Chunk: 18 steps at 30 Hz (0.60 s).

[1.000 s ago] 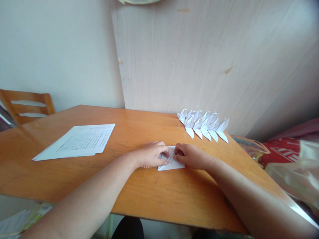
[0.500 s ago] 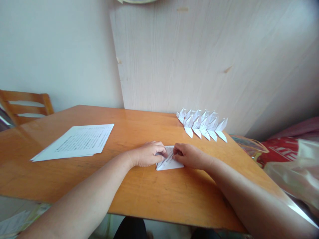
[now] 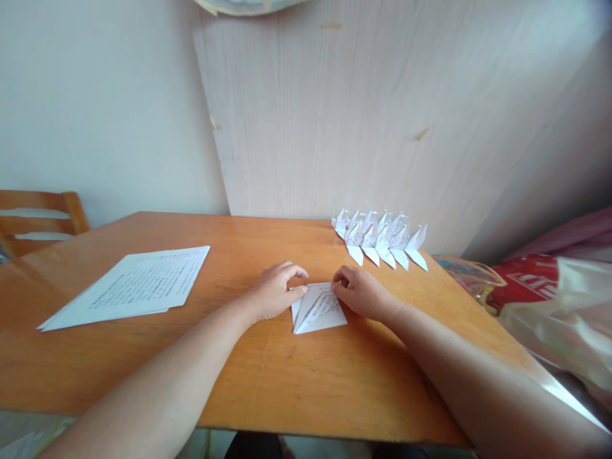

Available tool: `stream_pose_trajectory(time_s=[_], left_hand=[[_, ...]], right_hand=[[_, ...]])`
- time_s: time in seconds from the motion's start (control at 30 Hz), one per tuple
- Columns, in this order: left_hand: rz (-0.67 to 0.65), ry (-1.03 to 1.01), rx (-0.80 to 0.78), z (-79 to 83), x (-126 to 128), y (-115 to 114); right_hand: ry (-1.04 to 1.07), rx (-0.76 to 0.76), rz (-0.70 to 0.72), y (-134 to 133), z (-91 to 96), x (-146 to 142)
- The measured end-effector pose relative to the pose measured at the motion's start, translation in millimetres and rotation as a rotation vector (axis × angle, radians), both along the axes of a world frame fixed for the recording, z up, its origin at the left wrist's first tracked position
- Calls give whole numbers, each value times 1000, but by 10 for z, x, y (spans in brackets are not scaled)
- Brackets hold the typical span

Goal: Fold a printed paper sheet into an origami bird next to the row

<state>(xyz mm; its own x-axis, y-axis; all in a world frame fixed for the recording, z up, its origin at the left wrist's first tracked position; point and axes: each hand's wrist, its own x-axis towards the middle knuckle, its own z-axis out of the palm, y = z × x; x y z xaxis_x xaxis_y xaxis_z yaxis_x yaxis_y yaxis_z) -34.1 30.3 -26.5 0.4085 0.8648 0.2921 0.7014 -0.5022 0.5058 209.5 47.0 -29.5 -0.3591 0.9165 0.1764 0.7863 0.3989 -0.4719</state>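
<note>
A small folded sheet of printed paper [image 3: 320,312] lies on the table between my hands, with slanting creases running up from its lower left corner. My left hand [image 3: 277,290] is at its upper left, thumb and fingers apart; the thumb tip meets the paper's edge or hovers over it, I cannot tell which. With curled fingers, my right hand [image 3: 361,291] pinches the paper's upper right corner. Its fingertips are partly hidden.
Rows of folded white paper figures [image 3: 382,239] stand at the table's back right. A stack of printed sheets [image 3: 138,284] lies at the left on the wooden table [image 3: 268,382]. Beyond the right edge are a red bag [image 3: 530,284] and pale plastic. A chair [image 3: 38,217] stands far left.
My left hand has opened and drawn back leftward from the paper, uncovering its left part. My right hand stays at the right corner. The whole view has shifted slightly.
</note>
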Motion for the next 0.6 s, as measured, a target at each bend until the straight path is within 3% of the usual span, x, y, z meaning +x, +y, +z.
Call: stream_pose_trajectory(time_s=[0.17,0.3,0.43,0.6], left_hand=[[28,207,16,-38,-14,4],[-4,206,29,-32,30,-11],[10,93,7,-47,74,-22],[46,-264,-212,-87,129,-51]], right_hand=[[-72,21,17,-30,1,-36],[-60,44,4,-47,-12,-61],[57,56,-17,-33,-42,-91],[332,-53,-90,15,-84,-134]])
